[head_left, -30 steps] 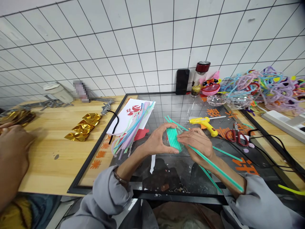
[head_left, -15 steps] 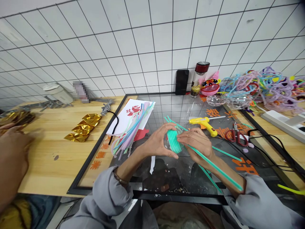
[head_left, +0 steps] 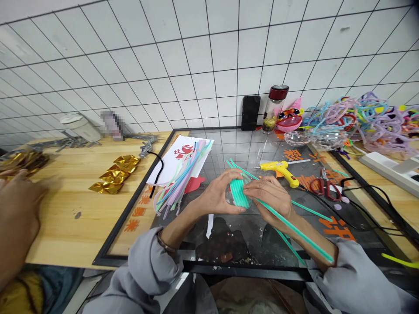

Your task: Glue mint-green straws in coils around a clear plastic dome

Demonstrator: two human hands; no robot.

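Observation:
My left hand [head_left: 212, 192] is curled around a small clear rounded piece, with thumb and fingers at its two sides. Rows of green pipe cleaner [head_left: 239, 194] lie side by side around that piece. My right hand [head_left: 274, 197] pinches at the near right of the rows, its fingertips touching them. From it a long green pipe cleaner strand [head_left: 299, 231] runs back over my right wrist. Loose green pipe cleaners [head_left: 312, 211] lie on the dark glass board beneath the right hand. My right fingertips partly hide the wrapped piece.
A yellow glue gun [head_left: 281, 169] and red-handled scissors [head_left: 325, 189] lie to the right, with black cords. Pastel pipe cleaners [head_left: 183, 181] rest on white paper at left. Another person's hand [head_left: 21, 205] is by gold foil at far left. A bottle [head_left: 273, 109] stands behind.
My left thumb has moved slightly closer to the wrapped piece, which has turned a little. The right hand stays at the same spot. The other person's hand has shifted slightly.

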